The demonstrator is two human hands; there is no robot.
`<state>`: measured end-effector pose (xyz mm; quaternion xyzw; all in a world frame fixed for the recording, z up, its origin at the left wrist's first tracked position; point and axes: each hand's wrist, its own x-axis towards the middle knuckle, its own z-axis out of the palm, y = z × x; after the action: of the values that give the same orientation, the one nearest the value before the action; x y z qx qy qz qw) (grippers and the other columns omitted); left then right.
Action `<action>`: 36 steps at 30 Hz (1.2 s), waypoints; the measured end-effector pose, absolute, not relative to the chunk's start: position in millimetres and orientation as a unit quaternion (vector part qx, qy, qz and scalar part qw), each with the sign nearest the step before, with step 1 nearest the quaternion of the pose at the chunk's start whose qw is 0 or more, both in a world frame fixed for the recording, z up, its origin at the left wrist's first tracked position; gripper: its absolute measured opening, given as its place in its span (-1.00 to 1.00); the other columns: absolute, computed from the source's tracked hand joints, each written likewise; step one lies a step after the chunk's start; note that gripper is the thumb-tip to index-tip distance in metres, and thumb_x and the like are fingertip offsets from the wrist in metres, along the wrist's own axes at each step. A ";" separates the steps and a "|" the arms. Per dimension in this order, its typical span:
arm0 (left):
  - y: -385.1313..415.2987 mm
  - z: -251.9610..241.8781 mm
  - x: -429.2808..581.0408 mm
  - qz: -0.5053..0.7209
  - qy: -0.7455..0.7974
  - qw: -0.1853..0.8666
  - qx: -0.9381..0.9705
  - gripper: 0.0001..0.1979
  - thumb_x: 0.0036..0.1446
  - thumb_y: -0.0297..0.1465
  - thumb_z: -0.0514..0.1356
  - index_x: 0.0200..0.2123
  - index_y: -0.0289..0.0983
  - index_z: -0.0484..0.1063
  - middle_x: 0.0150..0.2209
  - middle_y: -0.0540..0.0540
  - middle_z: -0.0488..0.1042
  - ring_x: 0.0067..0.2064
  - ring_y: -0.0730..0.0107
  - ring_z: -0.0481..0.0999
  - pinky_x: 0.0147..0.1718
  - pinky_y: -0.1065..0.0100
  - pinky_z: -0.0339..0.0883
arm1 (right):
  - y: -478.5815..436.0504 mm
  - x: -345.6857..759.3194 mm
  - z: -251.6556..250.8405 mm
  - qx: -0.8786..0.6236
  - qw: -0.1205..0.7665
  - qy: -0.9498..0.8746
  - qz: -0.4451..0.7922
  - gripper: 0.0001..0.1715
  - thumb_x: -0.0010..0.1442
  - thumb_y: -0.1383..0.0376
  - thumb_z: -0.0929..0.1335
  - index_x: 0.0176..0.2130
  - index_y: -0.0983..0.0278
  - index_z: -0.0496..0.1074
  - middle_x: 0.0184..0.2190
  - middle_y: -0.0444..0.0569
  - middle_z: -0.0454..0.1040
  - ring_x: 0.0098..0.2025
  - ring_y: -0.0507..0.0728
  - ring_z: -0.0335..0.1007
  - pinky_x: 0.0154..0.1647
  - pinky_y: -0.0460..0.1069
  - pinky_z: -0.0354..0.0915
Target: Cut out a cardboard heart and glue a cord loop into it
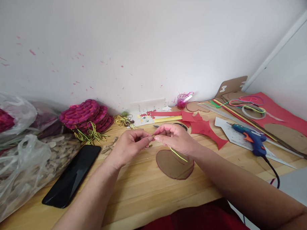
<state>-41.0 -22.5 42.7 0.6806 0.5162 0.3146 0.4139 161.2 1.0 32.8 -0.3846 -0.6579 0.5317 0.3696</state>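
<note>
My left hand [135,142] and my right hand [174,137] meet fingertip to fingertip above the wooden table. Both pinch a thin yellow-green cord [178,155], whose loose end hangs below my right hand. Most of the cord between the fingers is hidden. Under my right hand lies an oval piece of brown cardboard [172,166] with a dark red outline. Partly behind my right hand rest dark-handled scissors [183,123]. Small brownish bits [110,147] lie to the left of my left hand.
At left are a black phone [72,176], a plastic bag of brown pieces [32,169] and magenta round pads [80,114]. Red paper scraps [203,128] and star stickers [145,117] lie behind my hands. A blue glue gun [256,141] with a cable sits right.
</note>
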 end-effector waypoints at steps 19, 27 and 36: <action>-27.0 43.8 -29.3 0.327 0.507 0.403 0.688 -0.72 0.16 -0.19 0.22 -0.40 -0.27 0.58 -0.51 0.01 0.43 -0.48 0.46 0.26 -0.48 0.42 0.12 | 1.2 152.5 24.6 -0.385 0.471 -0.501 0.615 -0.79 0.02 0.21 0.45 -0.34 0.22 0.39 -0.50 -0.20 0.34 -0.54 -0.03 0.23 -0.63 -0.12 0.03; -26.1 42.0 -33.2 0.309 0.520 0.407 0.684 -0.70 0.15 -0.15 0.23 -0.39 -0.27 0.59 -0.52 0.01 0.42 -0.47 0.44 0.27 -0.47 0.40 0.11 | 18.3 167.8 31.5 -0.367 0.548 -0.433 0.614 -0.67 -0.03 0.17 0.50 -0.32 0.21 0.34 -0.27 -0.14 0.46 -0.42 -0.02 0.32 -0.55 -0.13 0.10; -23.2 41.5 -35.6 0.324 0.518 0.441 0.657 -0.70 0.12 -0.14 0.26 -0.40 -0.27 0.57 -0.48 0.01 0.47 -0.44 0.45 0.31 -0.42 0.41 0.16 | 21.2 174.3 31.6 -0.333 0.491 -0.462 0.659 -0.67 0.05 0.14 0.52 -0.29 0.23 0.38 -0.46 -0.16 0.46 -0.44 0.00 0.34 -0.53 -0.11 0.07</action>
<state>-35.6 -23.2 41.5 0.6575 0.5180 0.3243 0.4407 174.3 21.2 31.6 -0.3332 -0.4618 0.6590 0.4914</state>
